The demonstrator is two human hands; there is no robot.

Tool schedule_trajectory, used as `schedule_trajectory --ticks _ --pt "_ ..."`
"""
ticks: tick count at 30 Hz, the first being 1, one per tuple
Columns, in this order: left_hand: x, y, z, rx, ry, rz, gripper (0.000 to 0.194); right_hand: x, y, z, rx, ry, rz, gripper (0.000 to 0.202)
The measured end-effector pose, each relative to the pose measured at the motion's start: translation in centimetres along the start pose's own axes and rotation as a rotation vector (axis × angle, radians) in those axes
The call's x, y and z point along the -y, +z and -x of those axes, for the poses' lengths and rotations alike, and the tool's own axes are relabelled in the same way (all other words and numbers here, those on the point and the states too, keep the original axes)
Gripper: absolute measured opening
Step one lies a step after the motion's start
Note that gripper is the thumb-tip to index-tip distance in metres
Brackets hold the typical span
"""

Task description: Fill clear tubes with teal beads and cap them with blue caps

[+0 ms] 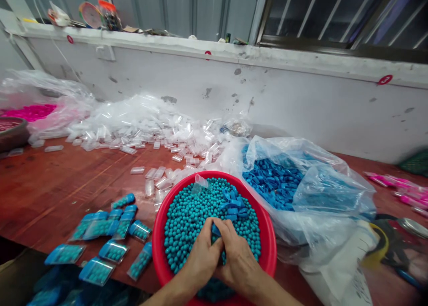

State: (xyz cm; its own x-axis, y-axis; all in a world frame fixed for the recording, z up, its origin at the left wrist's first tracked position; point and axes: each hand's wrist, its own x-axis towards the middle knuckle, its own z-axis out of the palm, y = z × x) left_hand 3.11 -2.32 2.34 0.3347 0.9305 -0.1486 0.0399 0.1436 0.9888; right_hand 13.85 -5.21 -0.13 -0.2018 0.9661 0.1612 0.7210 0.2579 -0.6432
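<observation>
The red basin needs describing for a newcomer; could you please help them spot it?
Start at the reddish table and find the clear bag of blue pieces on its right side. Just left of it, at the near edge, sits the red basin, holding teal beads. Its bright red colour sets it apart from the dull bowl at far left.

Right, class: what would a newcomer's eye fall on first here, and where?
Probably the red basin of teal beads at lower centre, with the left hand and right hand together over it. Next, perhaps, the plastic bag of blue pieces right of the basin, and the glinting heap of clear cases by the wall.
</observation>
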Motion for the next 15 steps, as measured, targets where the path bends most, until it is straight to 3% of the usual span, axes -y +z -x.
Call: schedule_trajectory --ticks 4,6,8,10,12,15 --pt "-0.7 -0.7 -0.2 0.035 -0.129 0.132 0.016 1.1 -1.4 -0.3 -0.006 0.109 -0.096 0.079" --pt "-0.5 -1.2 -0.3 0.052 -0.143 0.096 0.016 1.1 -2.2 -0.5 0.059 0.122 -0.196 0.077" --pt "-0.1 -1.7 -0.3 0.106 -0.139 0.026 0.017 0.8 -2.8 -0.7 0.109 0.115 -0.314 0.056" --pt "0.2 -2.1 -0.2 0.135 -0.111 -0.042 0.020 0.3 -3.2 -1.1 0.076 0.115 -0.411 0.036" --pt "0.1 -2.4 0.1 0.145 -0.083 -0.093 0.021 0.0 -3.3 -1.3 0.058 0.120 -0.517 0.027" --pt "-0.2 -2.6 0.4 0.205 -0.075 -0.111 0.021 -0.3 -3.1 -1.4 0.135 0.149 -0.643 0.024"
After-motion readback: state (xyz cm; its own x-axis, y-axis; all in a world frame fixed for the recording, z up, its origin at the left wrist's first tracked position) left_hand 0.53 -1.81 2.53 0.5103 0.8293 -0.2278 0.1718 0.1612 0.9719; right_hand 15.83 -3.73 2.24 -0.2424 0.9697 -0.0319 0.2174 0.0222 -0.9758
